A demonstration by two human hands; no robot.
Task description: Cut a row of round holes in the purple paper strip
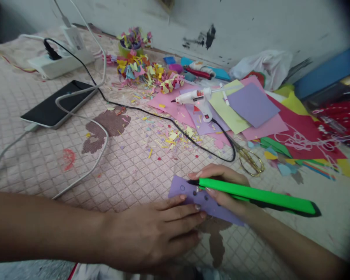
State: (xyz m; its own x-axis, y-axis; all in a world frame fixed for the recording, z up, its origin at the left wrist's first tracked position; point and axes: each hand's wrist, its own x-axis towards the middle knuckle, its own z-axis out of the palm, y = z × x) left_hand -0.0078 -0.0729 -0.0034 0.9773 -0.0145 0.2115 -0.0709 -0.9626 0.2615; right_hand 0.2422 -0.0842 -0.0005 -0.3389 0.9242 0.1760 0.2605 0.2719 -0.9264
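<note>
A strip of purple paper (179,184) lies on the quilted cloth in front of me, with several small round marks or holes in it. My left hand (166,225) lies flat, fingers spread over the strip's near edge. Closed around a long, bright green tool with black ends (259,194), my right hand (227,186) has its thumb and fingers at the front part. The tool's black tip is over the paper's far side; I cannot tell if it touches. Part of the strip is hidden under my hands.
A white glue gun (200,100) rests on coloured paper sheets (253,105), its black cord crossing the table. Gold-handled scissors (251,161) lie beyond my right hand. Paper scraps (175,136), a phone (60,103), a power strip (61,64) and white cables (100,149) surround the area.
</note>
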